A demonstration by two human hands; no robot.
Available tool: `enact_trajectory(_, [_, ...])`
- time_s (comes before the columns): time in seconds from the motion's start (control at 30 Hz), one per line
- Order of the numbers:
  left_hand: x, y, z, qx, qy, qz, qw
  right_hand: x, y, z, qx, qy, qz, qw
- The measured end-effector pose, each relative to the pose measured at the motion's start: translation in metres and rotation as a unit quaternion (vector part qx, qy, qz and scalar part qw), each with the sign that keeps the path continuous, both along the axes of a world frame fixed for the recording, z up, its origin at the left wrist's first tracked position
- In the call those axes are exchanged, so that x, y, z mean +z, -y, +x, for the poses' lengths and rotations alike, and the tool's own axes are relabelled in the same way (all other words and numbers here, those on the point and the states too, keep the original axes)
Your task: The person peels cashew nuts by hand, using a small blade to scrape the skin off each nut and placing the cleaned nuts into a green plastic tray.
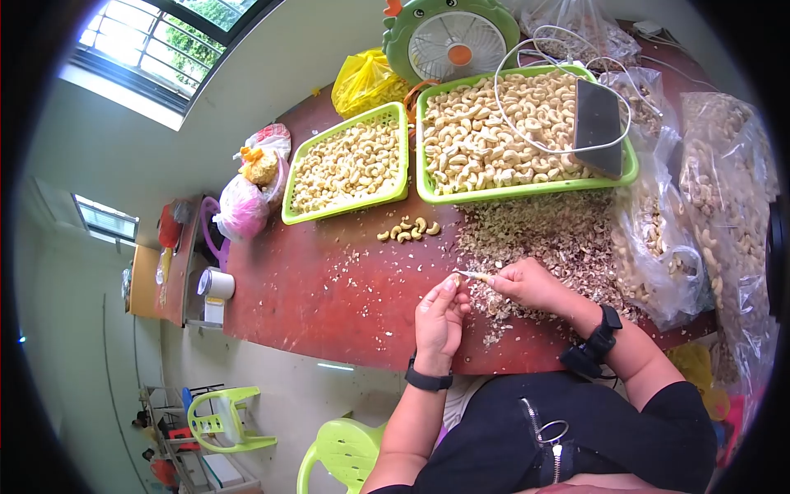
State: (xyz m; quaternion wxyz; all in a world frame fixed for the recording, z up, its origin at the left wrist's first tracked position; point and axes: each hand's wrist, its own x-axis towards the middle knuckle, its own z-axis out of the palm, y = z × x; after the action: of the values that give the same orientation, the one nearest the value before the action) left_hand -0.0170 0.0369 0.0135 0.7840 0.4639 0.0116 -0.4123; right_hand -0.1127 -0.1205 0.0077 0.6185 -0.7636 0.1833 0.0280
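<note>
Over the front part of the red table, my left hand (443,317) pinches a cashew nut (455,280) between thumb and fingertips. My right hand (527,284) is closed around the pale handle of a small knife (475,276), and its thin blade points left at the nut. A heap of brown skin flakes (547,247) spreads under and beyond my right hand. Farther back lies a small group of cashews (409,230) on the tabletop. Behind them stand two green baskets full of cashews, a smaller left basket (346,210) and a larger right basket (527,196).
A phone (598,128) with a white cable rests on the right basket. Clear plastic bags of nuts (658,239) crowd the right side. At the back are a green fan (451,41) and a yellow bag (368,82). Green chairs (346,453) stand below the table.
</note>
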Motion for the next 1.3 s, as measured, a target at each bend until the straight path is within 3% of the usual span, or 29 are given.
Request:
enact_trajectory(0.1, [-0.005, 0.000, 0.006, 0.017, -0.018, -0.050, 0.998, 0.004, -0.002, -0.001, 0.007, 0.019, 0.027, 0.999])
enact_trajectory(0.2, [-0.001, 0.001, 0.005, 0.012, -0.020, -0.032, 0.999, 0.004, -0.002, -0.002, 0.005, 0.021, 0.047, 0.999])
enact_trajectory(0.73, [0.002, 0.000, 0.007, 0.020, -0.012, -0.040, 0.999, 0.002, -0.007, -0.002, 0.033, 0.019, -0.004, 0.999])
enact_trajectory(1.3, [0.006, -0.014, 0.026, -0.142, 0.076, -0.012, 0.987, 0.001, -0.009, 0.000, 0.066, -0.003, -0.005, 0.998])
